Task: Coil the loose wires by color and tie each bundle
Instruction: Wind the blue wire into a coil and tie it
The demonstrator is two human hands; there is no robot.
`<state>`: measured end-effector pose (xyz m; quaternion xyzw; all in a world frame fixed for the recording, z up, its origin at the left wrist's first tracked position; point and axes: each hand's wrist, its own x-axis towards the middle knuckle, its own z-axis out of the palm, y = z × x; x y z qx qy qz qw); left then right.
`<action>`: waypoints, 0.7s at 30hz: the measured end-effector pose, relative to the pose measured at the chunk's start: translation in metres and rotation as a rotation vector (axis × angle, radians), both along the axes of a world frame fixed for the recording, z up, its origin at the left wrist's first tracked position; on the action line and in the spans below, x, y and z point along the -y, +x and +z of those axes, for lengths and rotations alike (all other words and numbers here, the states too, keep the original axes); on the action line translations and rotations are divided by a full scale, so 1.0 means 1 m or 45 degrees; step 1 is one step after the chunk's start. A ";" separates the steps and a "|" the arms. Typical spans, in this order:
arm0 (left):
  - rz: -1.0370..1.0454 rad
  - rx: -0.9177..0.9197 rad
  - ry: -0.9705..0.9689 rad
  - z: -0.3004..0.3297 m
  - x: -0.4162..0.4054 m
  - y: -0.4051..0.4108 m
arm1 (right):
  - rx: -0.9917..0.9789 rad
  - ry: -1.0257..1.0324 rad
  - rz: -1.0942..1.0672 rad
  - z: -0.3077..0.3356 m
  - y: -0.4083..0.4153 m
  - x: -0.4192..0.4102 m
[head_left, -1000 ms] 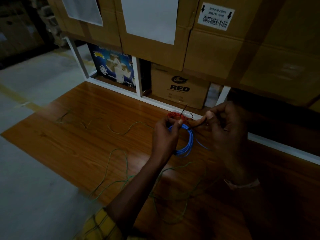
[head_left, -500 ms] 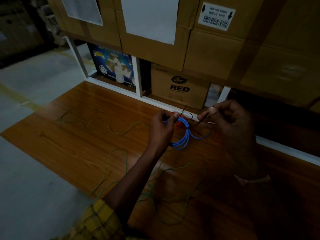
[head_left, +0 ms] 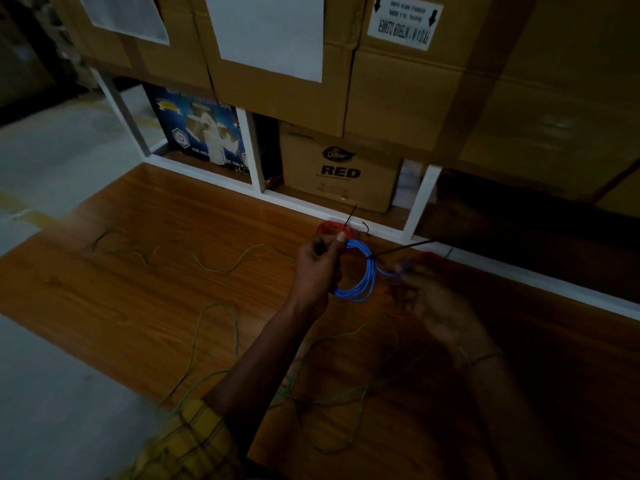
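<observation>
Blue coil (head_left: 358,271) held upright above the surface (head_left: 138,299), left hand (head_left: 317,268) gripping its left rim. Black tie (head_left: 401,249) cinches the right rim, its tail running up-right, nearer the blurred right hand (head_left: 440,306), whose grip cannot be told.

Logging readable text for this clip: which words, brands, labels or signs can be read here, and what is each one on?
"RED": brown carton on the low shelf.
"Dabur", faint, in the oval logo above it: same carton.
"ONLY", with a cut-off "FOR IN...": blue box.
White arrow label on an upper carton: upside down, too blurred to read.
Two white sheets: no readable text.
</observation>
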<state>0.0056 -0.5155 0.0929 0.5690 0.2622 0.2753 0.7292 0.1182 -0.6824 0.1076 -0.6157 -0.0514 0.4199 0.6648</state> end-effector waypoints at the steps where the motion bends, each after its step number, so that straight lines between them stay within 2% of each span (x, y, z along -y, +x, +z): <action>1: 0.000 -0.022 -0.021 -0.005 0.002 0.003 | -0.031 0.034 0.022 -0.006 -0.004 0.000; 7: 0.053 -0.149 -0.134 -0.031 0.014 0.020 | -0.071 0.175 -0.109 -0.036 -0.002 -0.003; 11: 0.003 -0.199 -0.155 -0.051 0.023 0.034 | 0.315 -0.080 -0.104 -0.049 -0.002 0.005; 17: -0.236 -0.206 -0.071 -0.059 0.034 0.055 | 0.491 -0.178 -0.242 -0.064 0.024 0.011; 21: -0.299 -0.283 0.131 -0.053 0.023 0.064 | 0.614 -0.295 -0.296 -0.065 0.049 0.001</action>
